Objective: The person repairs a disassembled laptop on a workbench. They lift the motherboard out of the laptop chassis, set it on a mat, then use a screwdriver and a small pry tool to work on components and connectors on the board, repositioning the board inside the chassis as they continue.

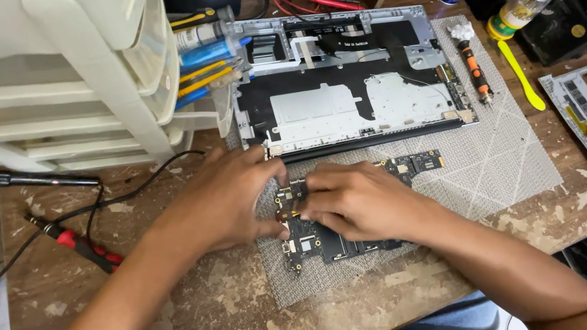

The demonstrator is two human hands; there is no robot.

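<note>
Both hands' fingers (pixel 292 203) pinching circuit board (pixel 337 240).

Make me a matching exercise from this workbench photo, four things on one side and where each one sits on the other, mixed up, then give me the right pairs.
Things:
1. circuit board
2. laptop case
3. orange screwdriver
4. plastic drawers

Places:
A. far left of the bench, beside the laptop case
B. on the grey mat, just right of the laptop case
C. under both hands, left hand and right hand
D. lying open at the back of the grey mat

Pairs: 1-C, 2-D, 3-B, 4-A
</note>
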